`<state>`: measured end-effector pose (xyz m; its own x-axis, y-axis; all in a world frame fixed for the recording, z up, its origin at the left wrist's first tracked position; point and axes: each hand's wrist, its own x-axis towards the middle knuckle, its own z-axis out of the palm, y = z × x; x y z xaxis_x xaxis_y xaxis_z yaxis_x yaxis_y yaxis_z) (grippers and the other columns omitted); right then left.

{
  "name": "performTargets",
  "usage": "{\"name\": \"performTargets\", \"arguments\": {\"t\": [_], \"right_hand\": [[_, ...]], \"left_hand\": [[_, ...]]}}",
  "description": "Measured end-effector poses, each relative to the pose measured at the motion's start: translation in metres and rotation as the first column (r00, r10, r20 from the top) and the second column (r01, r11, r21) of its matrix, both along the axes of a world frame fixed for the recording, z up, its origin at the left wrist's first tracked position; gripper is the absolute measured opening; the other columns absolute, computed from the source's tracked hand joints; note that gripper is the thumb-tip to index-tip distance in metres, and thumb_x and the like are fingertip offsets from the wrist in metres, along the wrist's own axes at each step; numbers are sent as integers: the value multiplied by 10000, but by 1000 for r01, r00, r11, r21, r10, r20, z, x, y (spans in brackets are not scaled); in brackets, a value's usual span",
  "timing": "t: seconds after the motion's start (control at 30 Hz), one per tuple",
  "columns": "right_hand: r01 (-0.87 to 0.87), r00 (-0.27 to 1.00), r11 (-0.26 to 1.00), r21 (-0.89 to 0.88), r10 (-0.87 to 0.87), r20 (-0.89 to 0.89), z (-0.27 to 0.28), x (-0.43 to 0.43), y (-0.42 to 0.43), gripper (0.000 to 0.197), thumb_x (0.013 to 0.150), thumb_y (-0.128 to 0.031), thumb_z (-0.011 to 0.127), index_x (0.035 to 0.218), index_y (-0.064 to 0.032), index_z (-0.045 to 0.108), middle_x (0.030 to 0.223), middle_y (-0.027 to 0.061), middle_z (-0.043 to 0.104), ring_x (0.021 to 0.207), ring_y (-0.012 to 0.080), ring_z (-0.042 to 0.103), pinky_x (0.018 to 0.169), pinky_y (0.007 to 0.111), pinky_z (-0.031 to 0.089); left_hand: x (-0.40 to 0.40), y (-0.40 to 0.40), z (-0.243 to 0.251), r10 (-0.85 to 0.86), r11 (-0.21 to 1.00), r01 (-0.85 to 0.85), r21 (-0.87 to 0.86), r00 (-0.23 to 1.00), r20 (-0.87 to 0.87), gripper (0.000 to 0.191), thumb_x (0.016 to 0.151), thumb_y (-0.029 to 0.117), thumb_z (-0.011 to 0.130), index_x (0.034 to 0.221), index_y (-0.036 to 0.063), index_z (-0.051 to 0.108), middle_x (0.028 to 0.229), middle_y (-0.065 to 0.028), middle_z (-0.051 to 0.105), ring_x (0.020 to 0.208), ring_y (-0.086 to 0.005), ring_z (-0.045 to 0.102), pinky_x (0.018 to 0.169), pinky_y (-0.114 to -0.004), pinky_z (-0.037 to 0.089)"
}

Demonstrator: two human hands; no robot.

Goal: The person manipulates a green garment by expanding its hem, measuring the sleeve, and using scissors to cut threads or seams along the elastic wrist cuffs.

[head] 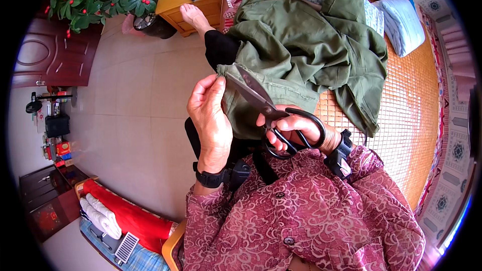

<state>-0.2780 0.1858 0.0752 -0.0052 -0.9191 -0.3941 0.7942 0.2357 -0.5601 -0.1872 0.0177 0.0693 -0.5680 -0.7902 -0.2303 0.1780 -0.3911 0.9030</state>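
A green cloth garment (297, 41) with folds and seams spreads over my lap and the woven mat. My left hand (211, 113) pinches its frayed edge between thumb and fingers. Black-handled scissors (260, 99) are in my right hand (297, 128), with fingers through the loops. Their blades are parted and point up and left, close to the pinched edge beside my left thumb. Whether cloth lies between the blades I cannot tell. Loose threads show along the garment's pale inner seam. Both wrists carry black strapped devices.
The woven mat (403, 109) covers a bed on the right, with a folded light-blue quilt (401, 26) at its far side. A wooden cabinet (188, 11) and a potted plant (154, 24) stand ahead. At lower left is a seat with red cloth (128, 214).
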Motion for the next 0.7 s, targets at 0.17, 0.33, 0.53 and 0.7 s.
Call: {"name": "performTargets", "arguments": {"t": [0.17,0.33,0.53,0.7], "right_hand": [[-7,997,1000,-3,7,80,-12,4,0,368,846,-270,535,1103,-10,497,741,51,570,606,120,536,544,232,436],[23,995,999,-25,-20,102,-12,4,0,361,842,-265,541,1105,-21,498,721,55,560,592,127,536,521,236,432],[5,995,1000,-4,-4,96,-14,6,3,364,840,-252,539,1118,-23,486,720,56,560,582,127,533,499,239,422],[13,994,1000,-18,-11,111,-11,6,2,357,841,-252,541,1109,-23,489,716,56,556,577,127,528,493,239,416]], "left_hand": [[1,0,0,-18,1000,18,-6,1000,-4,115,858,62,586,951,-6,580,862,-37,613,774,-102,567,718,-221,455],[-2,2,5,17,999,-16,42,1000,-18,99,846,47,601,925,-12,599,831,-6,603,737,-48,524,673,-181,414],[-2,3,4,-18,999,18,29,1000,-3,110,853,57,592,941,-8,588,840,-23,609,729,-70,533,670,-197,422],[-4,4,5,3,999,-3,47,1000,-12,109,842,50,606,936,-5,601,814,7,600,685,-31,493,616,-164,380]]}}
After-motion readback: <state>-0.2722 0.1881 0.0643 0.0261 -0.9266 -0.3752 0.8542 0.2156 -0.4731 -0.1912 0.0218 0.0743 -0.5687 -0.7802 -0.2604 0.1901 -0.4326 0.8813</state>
